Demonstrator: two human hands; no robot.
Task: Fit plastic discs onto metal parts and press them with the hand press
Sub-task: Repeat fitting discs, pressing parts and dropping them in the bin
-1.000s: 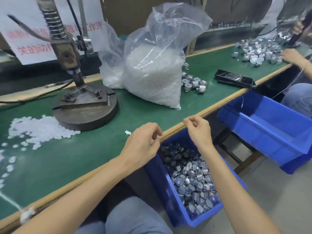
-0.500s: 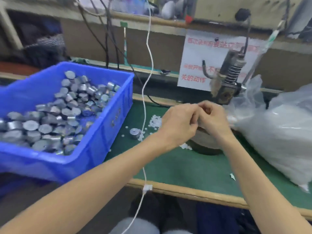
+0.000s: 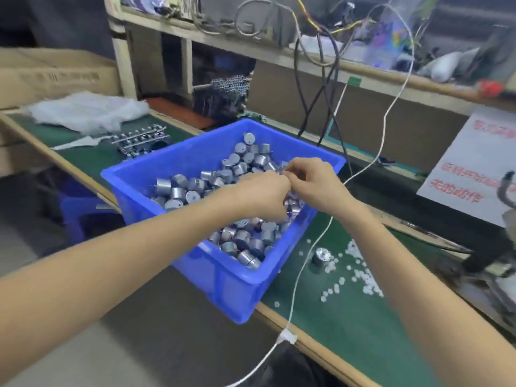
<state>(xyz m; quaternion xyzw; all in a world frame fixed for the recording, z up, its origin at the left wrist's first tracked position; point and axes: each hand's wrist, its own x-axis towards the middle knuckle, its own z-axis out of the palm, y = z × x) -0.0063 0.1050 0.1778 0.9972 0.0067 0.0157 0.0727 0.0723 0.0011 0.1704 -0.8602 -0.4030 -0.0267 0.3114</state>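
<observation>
Workbench (image 3: 349, 331): green mat surface, with a pale wooden edging strip along the near side. A wooden shelf (image 3: 279, 62) runs above the rear of the bench, carried on a pale upright post (image 3: 122, 65). It is loaded with tangled cables (image 3: 324, 88) that hang down behind the bench. Brown back panel (image 3: 391, 129) beneath the shelf. Cardboard carton (image 3: 55, 76) at far left. White notice with red characters (image 3: 469, 163) at right, text blurred. Floor (image 3: 167, 344) grey and smooth. Lighting even throughout.
</observation>
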